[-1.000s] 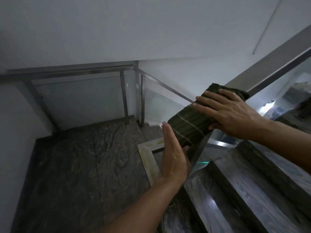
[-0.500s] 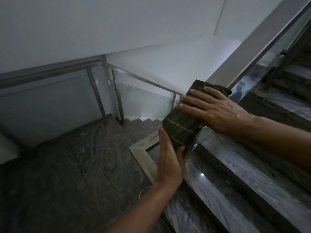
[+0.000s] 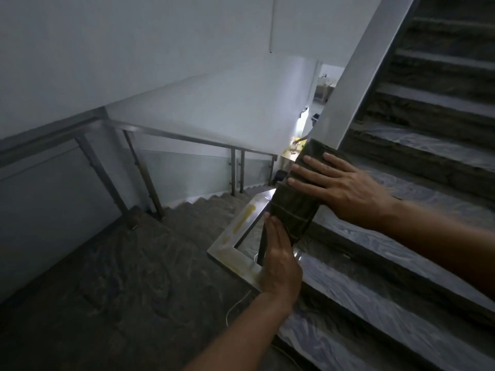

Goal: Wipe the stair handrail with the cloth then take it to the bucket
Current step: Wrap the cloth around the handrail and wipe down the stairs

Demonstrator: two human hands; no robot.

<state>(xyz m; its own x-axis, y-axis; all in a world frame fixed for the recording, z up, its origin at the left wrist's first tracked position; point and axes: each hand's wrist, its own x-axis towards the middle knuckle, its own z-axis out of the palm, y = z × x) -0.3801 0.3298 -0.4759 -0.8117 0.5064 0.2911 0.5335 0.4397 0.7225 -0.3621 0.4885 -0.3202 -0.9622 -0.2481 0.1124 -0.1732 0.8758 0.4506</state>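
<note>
- Dim stairwell: grey walls, a dark marbled landing point(image 3: 112, 263) below, dark stone steps point(image 3: 401, 263) rising on the right.
- The cloth point(image 3: 297, 199) is dark green with thin pale stripes, folded over and draped around the lower end of the slanting metal handrail point(image 3: 356, 76).
- The right hand point(image 3: 340, 183) lies flat on top of the cloth, fingers spread and straight, pressing it onto the rail rather than clenching.
- The left hand point(image 3: 278, 258) stands flat and unclenched just below, its fingertips touching the cloth's lower edge; it grasps nothing.
- Below the left hand the rail turns into a flat metal corner point(image 3: 230, 250) bearing yellowish smears.
- No bucket can be picked out; a small dark shape far down the stairs is too dim to tell.
</note>
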